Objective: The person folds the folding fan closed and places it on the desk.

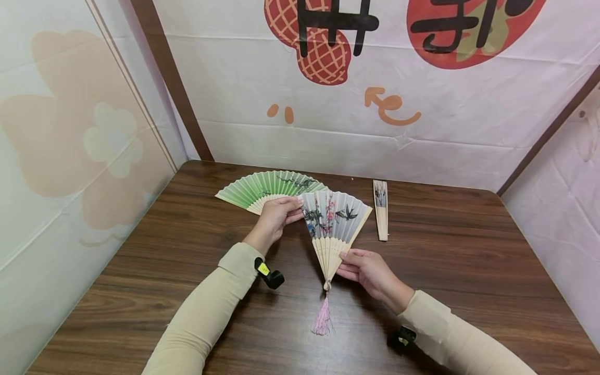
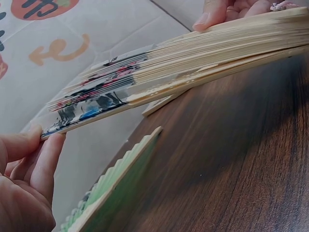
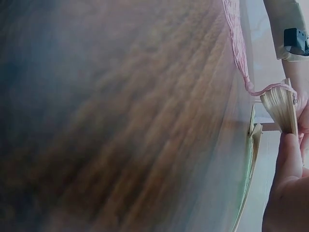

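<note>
A grey folding fan [image 1: 335,219] with bird and blossom pictures is spread partway above the table. Its pale ribs meet at the lower end, where a pink tassel [image 1: 322,316] hangs. My left hand [image 1: 276,216] pinches the fan's upper left tip between thumb and fingers, as the left wrist view also shows. My right hand [image 1: 367,273] holds the ribs on the right, low down near the pivot, with the thumb on top. Behind my left hand lies an open green folding fan [image 1: 262,188], its lower part hidden by that hand.
A closed folding fan [image 1: 382,213] lies to the right on the brown wooden table [image 1: 445,250]. White printed cloth [image 1: 225,78] hangs behind the table and along both sides. A black camera strap [image 1: 269,273] sits on my left wrist.
</note>
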`<state>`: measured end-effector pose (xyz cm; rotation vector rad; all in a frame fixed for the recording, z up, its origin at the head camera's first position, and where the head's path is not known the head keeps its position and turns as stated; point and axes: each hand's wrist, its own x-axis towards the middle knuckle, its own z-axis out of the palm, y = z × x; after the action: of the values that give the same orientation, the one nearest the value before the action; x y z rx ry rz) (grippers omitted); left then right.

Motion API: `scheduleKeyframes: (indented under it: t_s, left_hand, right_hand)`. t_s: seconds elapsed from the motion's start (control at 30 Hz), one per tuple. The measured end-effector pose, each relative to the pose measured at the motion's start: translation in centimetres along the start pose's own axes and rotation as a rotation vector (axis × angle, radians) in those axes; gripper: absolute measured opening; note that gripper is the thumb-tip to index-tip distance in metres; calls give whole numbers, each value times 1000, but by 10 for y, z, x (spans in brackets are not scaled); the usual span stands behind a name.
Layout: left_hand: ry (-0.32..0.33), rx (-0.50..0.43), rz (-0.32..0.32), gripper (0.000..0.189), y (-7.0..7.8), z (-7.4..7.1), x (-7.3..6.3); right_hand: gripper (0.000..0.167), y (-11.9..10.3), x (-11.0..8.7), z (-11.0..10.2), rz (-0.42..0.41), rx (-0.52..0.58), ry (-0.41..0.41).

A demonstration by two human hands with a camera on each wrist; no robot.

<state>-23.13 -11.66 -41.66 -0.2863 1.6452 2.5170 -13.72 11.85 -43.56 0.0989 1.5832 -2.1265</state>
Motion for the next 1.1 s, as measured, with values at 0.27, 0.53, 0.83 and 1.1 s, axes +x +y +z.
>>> scheduleKeyframes:
  t_s: [0.27, 0.53, 0.83, 1.1]
  left_hand:
    - [-15, -12, 0, 28, 1, 2, -2]
    - [-39, -37, -15, 22, 1, 2, -4]
    - [-60, -7, -15, 22, 1, 3, -4]
    - [-40, 13, -12, 26, -1, 4, -3]
  right_hand:
    - [22, 0, 0, 0, -6, 0, -3]
    - [21, 3, 0, 1, -5, -6, -10]
    - [20, 3, -1, 1, 0, -17, -12]
    - [20, 3, -1, 2, 3, -18, -19]
